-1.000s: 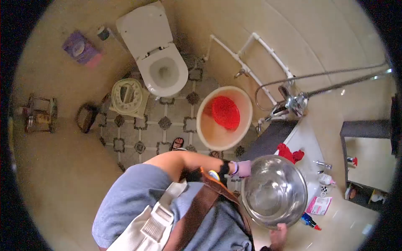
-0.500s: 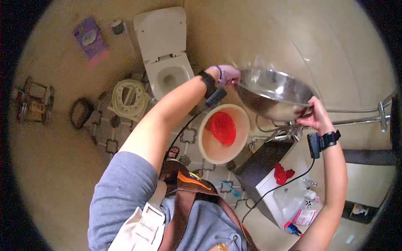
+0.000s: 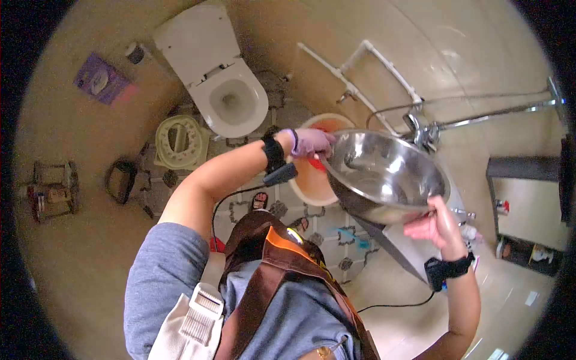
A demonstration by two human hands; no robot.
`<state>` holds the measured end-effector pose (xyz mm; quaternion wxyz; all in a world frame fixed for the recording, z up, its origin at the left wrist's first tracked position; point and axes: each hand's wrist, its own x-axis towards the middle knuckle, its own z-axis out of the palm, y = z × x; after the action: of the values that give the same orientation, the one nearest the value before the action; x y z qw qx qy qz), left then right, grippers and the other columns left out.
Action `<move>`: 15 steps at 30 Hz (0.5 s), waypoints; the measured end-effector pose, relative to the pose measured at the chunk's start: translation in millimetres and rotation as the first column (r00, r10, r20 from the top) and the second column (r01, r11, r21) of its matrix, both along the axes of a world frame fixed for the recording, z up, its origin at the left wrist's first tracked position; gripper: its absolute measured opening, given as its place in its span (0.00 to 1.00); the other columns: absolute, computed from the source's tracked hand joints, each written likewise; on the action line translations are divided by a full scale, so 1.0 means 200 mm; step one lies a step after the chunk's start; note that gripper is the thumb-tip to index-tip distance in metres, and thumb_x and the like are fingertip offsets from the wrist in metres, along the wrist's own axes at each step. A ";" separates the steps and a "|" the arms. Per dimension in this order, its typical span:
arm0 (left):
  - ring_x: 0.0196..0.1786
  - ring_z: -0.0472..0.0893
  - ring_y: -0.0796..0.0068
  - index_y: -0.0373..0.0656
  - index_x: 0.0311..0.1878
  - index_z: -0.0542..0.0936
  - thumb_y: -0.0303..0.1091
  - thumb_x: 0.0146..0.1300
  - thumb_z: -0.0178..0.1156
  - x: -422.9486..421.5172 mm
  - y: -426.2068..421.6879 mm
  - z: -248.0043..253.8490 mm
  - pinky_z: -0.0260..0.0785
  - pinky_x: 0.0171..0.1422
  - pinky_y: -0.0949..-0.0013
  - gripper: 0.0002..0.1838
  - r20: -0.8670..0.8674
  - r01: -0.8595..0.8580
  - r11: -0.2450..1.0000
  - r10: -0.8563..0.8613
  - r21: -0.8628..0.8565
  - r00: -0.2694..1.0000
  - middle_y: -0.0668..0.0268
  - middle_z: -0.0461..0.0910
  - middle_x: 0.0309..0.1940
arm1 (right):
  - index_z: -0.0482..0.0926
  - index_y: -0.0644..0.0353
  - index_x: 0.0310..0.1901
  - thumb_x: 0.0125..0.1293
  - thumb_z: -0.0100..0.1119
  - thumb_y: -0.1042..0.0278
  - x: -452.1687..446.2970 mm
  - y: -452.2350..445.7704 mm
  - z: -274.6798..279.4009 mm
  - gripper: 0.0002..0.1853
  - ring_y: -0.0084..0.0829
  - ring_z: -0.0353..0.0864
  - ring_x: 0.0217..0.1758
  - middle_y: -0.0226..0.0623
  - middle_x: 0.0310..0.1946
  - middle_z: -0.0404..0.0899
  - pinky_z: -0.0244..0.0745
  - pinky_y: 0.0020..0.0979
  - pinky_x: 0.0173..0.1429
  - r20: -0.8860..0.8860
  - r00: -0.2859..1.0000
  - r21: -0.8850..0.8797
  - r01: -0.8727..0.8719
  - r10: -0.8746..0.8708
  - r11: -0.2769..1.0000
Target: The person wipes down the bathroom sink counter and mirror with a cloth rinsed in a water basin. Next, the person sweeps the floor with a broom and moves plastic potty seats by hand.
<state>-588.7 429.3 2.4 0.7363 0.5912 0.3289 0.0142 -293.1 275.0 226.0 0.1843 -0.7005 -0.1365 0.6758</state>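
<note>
Patterned floor [image 3: 240, 211], left hand [image 3: 313, 143] gripping basin [image 3: 387, 171], right hand [image 3: 437, 225] half-open against it

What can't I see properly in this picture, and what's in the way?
All in the head view:
The underside of the metal bowl: its own side hides it.
Part of the red thing in the tub: behind the left hand.
Words on the purple packet: too blurred.
Little things on the cabinet's bottom shelf: too small to name.
The end of the white strap: cut off by the bottom edge.
</note>
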 end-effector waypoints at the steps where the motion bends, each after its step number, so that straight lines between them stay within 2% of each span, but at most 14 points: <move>1: 0.17 0.70 0.86 0.42 0.43 0.74 0.26 0.49 0.54 0.09 -0.11 -0.01 0.61 0.17 0.80 0.15 0.023 -0.045 0.986 0.049 -0.159 0.999 0.73 0.72 0.20 | 0.56 0.73 0.57 0.61 0.43 0.48 0.08 -0.18 -0.02 0.35 0.52 0.82 0.31 0.63 0.33 0.77 0.82 0.41 0.34 0.050 0.991 -0.027 0.123 -0.122 0.992; 3: 0.16 0.71 0.88 0.52 0.67 0.58 0.29 0.58 0.55 0.22 -0.25 0.13 0.66 0.17 0.82 0.33 0.015 0.120 0.958 -0.120 -0.262 0.993 0.76 0.75 0.24 | 0.54 0.72 0.58 0.60 0.46 0.49 0.17 -0.45 0.00 0.35 0.52 0.82 0.36 0.57 0.36 0.77 0.81 0.44 0.37 0.159 0.966 -0.038 0.211 -0.202 0.977; 5: 0.18 0.73 0.86 0.53 0.71 0.48 0.35 0.64 0.54 0.38 -0.41 0.18 0.68 0.20 0.81 0.36 0.117 0.158 0.900 -0.120 -0.406 0.986 0.75 0.76 0.26 | 0.56 0.70 0.57 0.59 0.47 0.49 0.26 -0.74 0.06 0.34 0.50 0.81 0.36 0.52 0.39 0.76 0.80 0.41 0.36 0.282 0.903 0.123 0.301 -0.324 0.946; 6: 0.22 0.78 0.83 0.53 0.72 0.42 0.41 0.66 0.53 0.48 -0.47 0.15 0.72 0.25 0.81 0.38 0.278 0.260 0.848 -0.139 -0.462 0.950 0.74 0.77 0.26 | 0.57 0.69 0.57 0.58 0.48 0.50 0.31 -0.88 0.09 0.33 0.49 0.81 0.36 0.50 0.41 0.76 0.80 0.40 0.36 0.337 0.859 0.206 0.332 -0.385 0.921; 7: 0.24 0.79 0.82 0.53 0.72 0.42 0.41 0.66 0.53 0.54 -0.52 0.19 0.72 0.27 0.81 0.38 0.320 0.302 0.845 -0.166 -0.442 0.933 0.73 0.78 0.27 | 0.64 0.66 0.53 0.58 0.49 0.53 0.39 -1.02 0.07 0.27 0.42 0.78 0.39 0.43 0.43 0.74 0.77 0.35 0.41 0.237 0.749 0.297 0.550 -0.618 0.781; 9: 0.27 0.81 0.80 0.53 0.72 0.42 0.42 0.66 0.53 0.64 -0.60 0.30 0.74 0.31 0.81 0.38 0.404 0.398 0.831 -0.234 -0.388 0.884 0.71 0.79 0.30 | 0.70 0.63 0.46 0.59 0.51 0.57 0.61 -1.35 0.06 0.19 0.35 0.76 0.40 0.42 0.41 0.75 0.74 0.33 0.45 0.235 0.760 0.473 0.455 -0.606 0.754; 10: 0.30 0.82 0.80 0.51 0.72 0.44 0.43 0.66 0.53 0.68 -0.63 0.32 0.75 0.35 0.81 0.37 0.364 0.411 0.829 -0.275 -0.379 0.890 0.68 0.80 0.38 | 0.70 0.62 0.44 0.59 0.51 0.57 0.76 -1.49 0.06 0.18 0.34 0.75 0.41 0.40 0.40 0.75 0.74 0.33 0.46 0.232 0.743 0.462 0.484 -0.628 0.743; 11: 0.30 0.82 0.80 0.46 0.71 0.49 0.42 0.65 0.54 0.72 -0.65 0.32 0.76 0.35 0.80 0.36 0.251 0.370 0.869 -0.298 -0.329 0.921 0.67 0.79 0.43 | 0.71 0.62 0.43 0.59 0.51 0.58 0.93 -1.65 0.06 0.16 0.33 0.75 0.41 0.39 0.40 0.75 0.73 0.32 0.46 0.231 0.717 0.454 0.518 -0.657 0.725; 13: 0.33 0.81 0.81 0.40 0.68 0.56 0.36 0.64 0.55 0.76 -0.70 0.25 0.77 0.39 0.78 0.31 0.234 0.246 0.888 -0.163 -0.388 0.959 0.66 0.78 0.47 | 0.69 0.63 0.46 0.60 0.49 0.59 1.15 -1.85 0.05 0.18 0.38 0.74 0.45 0.42 0.43 0.75 0.73 0.38 0.49 0.170 0.658 0.436 0.617 -0.733 0.655; 14: 0.32 0.81 0.79 0.39 0.68 0.55 0.40 0.65 0.54 0.77 -0.71 0.15 0.75 0.38 0.79 0.32 0.249 0.246 0.911 -0.167 -0.330 0.954 0.59 0.74 0.51 | 0.68 0.63 0.48 0.60 0.49 0.59 1.25 -1.92 0.02 0.19 0.40 0.74 0.47 0.43 0.44 0.75 0.73 0.41 0.51 0.103 0.629 0.431 0.671 -0.771 0.604; 15: 0.33 0.80 0.80 0.40 0.67 0.57 0.39 0.64 0.55 0.71 -0.74 0.13 0.75 0.40 0.78 0.31 0.210 0.224 0.942 -0.173 -0.249 0.962 0.62 0.75 0.50 | 0.67 0.64 0.50 0.60 0.48 0.59 1.30 -1.98 -0.02 0.20 0.43 0.74 0.49 0.44 0.46 0.74 0.73 0.43 0.52 0.012 0.603 0.428 0.718 -0.798 0.549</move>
<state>-446.4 281.8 28.9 0.8350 0.5115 0.1963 -0.0505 -32.6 -121.7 222.3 0.5757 -0.7053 0.0346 0.4121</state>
